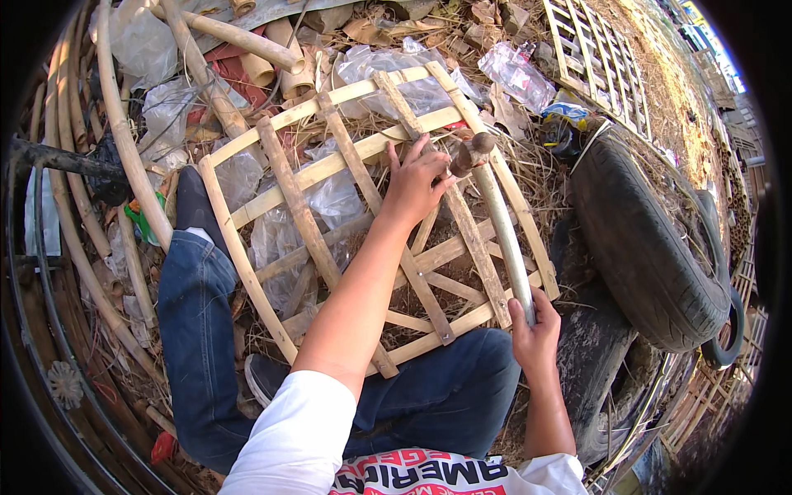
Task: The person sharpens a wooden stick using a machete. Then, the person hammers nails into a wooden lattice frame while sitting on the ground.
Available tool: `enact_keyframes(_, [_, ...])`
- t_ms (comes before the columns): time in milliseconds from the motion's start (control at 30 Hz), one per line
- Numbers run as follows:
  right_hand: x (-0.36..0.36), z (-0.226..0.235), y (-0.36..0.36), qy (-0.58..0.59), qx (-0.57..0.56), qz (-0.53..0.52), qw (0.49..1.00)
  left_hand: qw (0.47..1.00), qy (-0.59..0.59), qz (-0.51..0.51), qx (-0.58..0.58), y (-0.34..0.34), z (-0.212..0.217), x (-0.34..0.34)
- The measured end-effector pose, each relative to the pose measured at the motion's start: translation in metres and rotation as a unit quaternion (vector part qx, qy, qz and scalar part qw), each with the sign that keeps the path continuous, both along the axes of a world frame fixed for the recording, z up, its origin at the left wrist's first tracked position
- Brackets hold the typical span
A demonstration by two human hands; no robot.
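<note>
A lattice panel (290, 194) of split bamboo slats lies tilted across my lap and the ground in front of me. My left hand (417, 181) grips it near the far right, fingers bent around a slat crossing; whether a nail is pinched there is hidden. In my right hand (536, 326) is the lower end of a hammer's pale handle. The hammer (505, 223) slants up along the panel's right side, and its rusty head rests at or just above the slats, close beside my left fingertips.
A worn tyre (652, 239) stands on the right. Another lattice panel (598, 62) lies at the far right. Bamboo poles (124, 140) and a black metal frame (62, 157) are on the left. Plastic bags (388, 74) and dry leaves litter the ground beyond.
</note>
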State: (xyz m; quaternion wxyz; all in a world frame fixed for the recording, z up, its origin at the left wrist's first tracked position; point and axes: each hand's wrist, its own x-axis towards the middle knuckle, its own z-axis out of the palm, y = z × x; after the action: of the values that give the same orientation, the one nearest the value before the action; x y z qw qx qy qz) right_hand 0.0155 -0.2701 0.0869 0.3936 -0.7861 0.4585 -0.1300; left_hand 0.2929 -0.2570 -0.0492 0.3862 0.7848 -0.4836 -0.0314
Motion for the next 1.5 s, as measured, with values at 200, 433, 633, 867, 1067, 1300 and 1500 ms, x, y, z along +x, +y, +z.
enact_keyframes(200, [-0.009,-0.003,-0.002,-0.011,-0.007,0.001,1.0,1.0,0.011,0.004,-0.004,0.0,0.003,-0.002])
enact_keyframes(433, [-0.01,-0.006,0.001,-0.011,-0.004,-0.001,1.0,1.0,0.009,0.002,-0.002,0.001,0.003,0.0])
enact_keyframes(633, [-0.007,-0.003,0.001,-0.008,0.002,0.017,1.0,1.0,0.008,0.003,-0.002,0.003,-0.002,0.0])
enact_keyframes(867, [-0.008,0.001,0.002,0.0,0.014,0.007,1.0,1.0,0.015,-0.001,-0.018,0.0,0.002,0.0])
enact_keyframes(1067, [-0.01,0.0,0.002,-0.035,-0.001,-0.004,0.999,1.0,0.015,0.002,-0.022,-0.001,0.003,-0.002])
enact_keyframes(1300, [-0.009,-0.009,-0.003,-0.006,0.033,0.002,0.999,0.999,0.01,0.015,-0.031,0.001,-0.005,0.0])
enact_keyframes(1500, [-0.027,-0.026,0.017,-0.163,0.137,-0.055,0.976,1.0,0.02,0.004,-0.008,0.0,0.001,0.001])
